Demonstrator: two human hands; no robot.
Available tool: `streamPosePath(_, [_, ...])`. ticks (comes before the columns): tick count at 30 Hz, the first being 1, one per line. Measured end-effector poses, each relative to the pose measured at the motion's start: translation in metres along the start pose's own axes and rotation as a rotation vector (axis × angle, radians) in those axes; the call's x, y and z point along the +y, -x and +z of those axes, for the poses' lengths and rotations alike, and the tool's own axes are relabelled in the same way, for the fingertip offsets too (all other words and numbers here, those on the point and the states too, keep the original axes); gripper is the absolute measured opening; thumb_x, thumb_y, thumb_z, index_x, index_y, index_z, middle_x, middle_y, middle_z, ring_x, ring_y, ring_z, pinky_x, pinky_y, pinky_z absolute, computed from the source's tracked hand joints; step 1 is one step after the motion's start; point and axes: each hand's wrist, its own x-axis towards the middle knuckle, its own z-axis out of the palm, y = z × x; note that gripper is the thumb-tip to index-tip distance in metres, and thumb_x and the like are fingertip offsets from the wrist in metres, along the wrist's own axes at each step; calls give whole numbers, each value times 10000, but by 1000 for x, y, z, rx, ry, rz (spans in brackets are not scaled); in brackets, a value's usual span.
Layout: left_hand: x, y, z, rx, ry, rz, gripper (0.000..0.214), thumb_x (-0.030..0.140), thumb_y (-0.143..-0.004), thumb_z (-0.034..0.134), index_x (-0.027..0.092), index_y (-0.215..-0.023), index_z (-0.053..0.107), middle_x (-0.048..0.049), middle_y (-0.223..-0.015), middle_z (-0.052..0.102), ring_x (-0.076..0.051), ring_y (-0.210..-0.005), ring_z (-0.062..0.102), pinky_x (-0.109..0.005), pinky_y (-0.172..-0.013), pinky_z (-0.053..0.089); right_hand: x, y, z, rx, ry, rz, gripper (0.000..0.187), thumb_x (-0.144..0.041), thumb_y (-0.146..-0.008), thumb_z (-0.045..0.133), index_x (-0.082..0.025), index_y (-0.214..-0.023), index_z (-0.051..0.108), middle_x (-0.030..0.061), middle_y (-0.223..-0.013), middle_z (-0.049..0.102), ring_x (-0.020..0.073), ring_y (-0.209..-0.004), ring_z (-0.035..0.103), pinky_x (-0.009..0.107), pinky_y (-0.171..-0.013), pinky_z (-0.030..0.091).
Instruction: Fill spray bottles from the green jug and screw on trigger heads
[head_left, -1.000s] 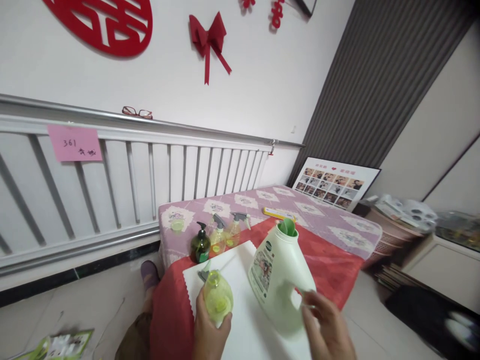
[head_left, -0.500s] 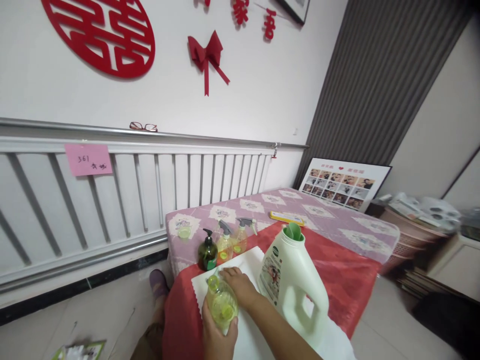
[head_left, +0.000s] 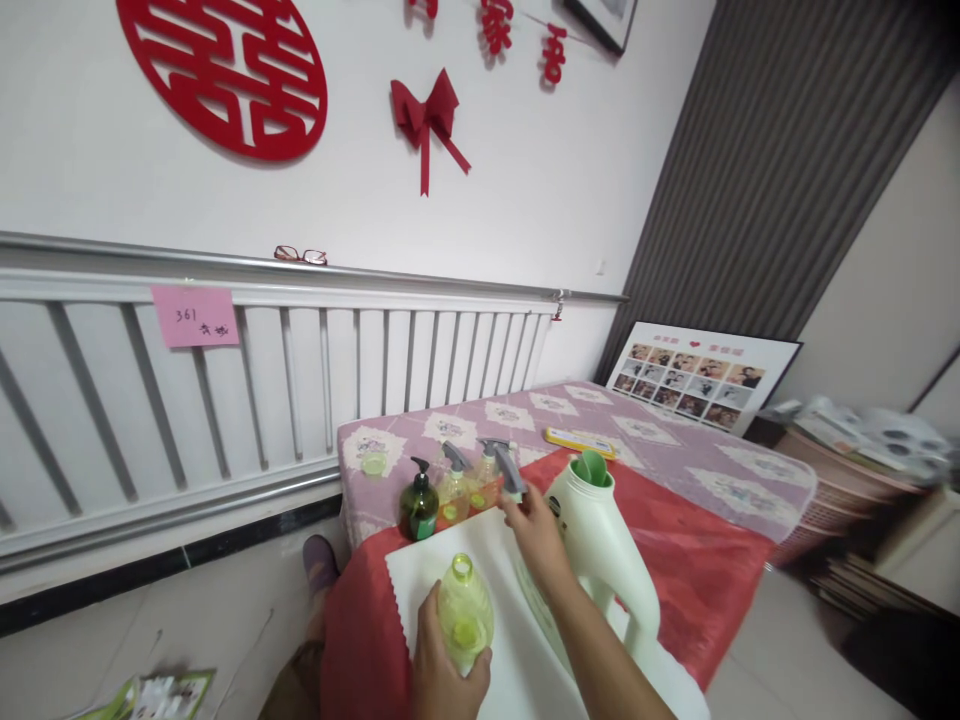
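My left hand (head_left: 448, 665) is closed around a see-through yellow-green bottle (head_left: 466, 605) whose neck is uncovered. The bottle is upright over the white cloth (head_left: 517, 610). Raised past its far side, my right hand (head_left: 536, 530) grips a grey trigger spray head (head_left: 510, 468). A large pale green detergent jug (head_left: 600, 525) stands just right of that hand, a green piece (head_left: 590, 467) sitting in its mouth; my forearm covers part of its label. Beyond the cloth stand a dark green pump bottle (head_left: 418, 508) and two clear spray bottles, one nearer (head_left: 453, 490) and one partly behind the spray head (head_left: 484, 470).
A red cloth (head_left: 675, 520) lies over the patterned purple tablecloth (head_left: 645, 428). On it are a yellow-and-white packet (head_left: 579, 443) and a small pale green cap-like piece (head_left: 374, 463). A white radiator (head_left: 375, 355) runs along the wall. Stacked baskets (head_left: 832, 490) stand at the right.
My right hand has risen from the cloth beside the bottle, moving right and away with the grey spray head. My left hand still holds the bottle, now slightly further right in view.
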Motion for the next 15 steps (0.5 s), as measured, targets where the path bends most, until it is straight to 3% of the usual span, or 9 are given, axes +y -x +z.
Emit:
streamPosePath(5, [9, 1, -6, -70, -19, 35, 786, 206, -650, 551, 107, -1380, 274, -181, -1416, 486, -263, -1326, 469, -360, -1127, 374, -63, 9, -27, 61, -448, 68, 369, -525, -753, 662, -261, -995, 572, 7, -969, 706, 169, -813, 670, 284, -652, 536])
streamPosePath(8, [10, 2, -7, -94, -31, 51, 786, 209, -654, 549, 101, -1380, 269, -179, -1422, 475, -256, -1343, 442, -351, -1139, 353, -88, 22, -34, 32, -585, 92, 403, -509, -708, 729, -264, -998, 596, 10, -981, 725, 151, -781, 675, 256, -614, 531])
streamPosePath(11, [11, 3, -8, -114, -60, 67, 792, 215, -659, 546, 94, -1388, 259, -178, -1435, 464, -254, -1355, 424, -352, -1146, 343, -95, 32, -33, 0, -622, 103, 406, -480, -696, 756, -251, -1003, 621, 14, -984, 713, 144, -756, 665, 246, -593, 515])
streamPosePath(15, [14, 4, -9, -124, -53, 66, 801, 220, -661, 548, 85, -1395, 258, -190, -1448, 453, -270, -1367, 404, -387, -1160, 330, -81, 40, -25, -7, -564, 103, 346, -448, -708, 759, -240, -964, 654, -1, -913, 687, 147, -744, 645, 254, -599, 495])
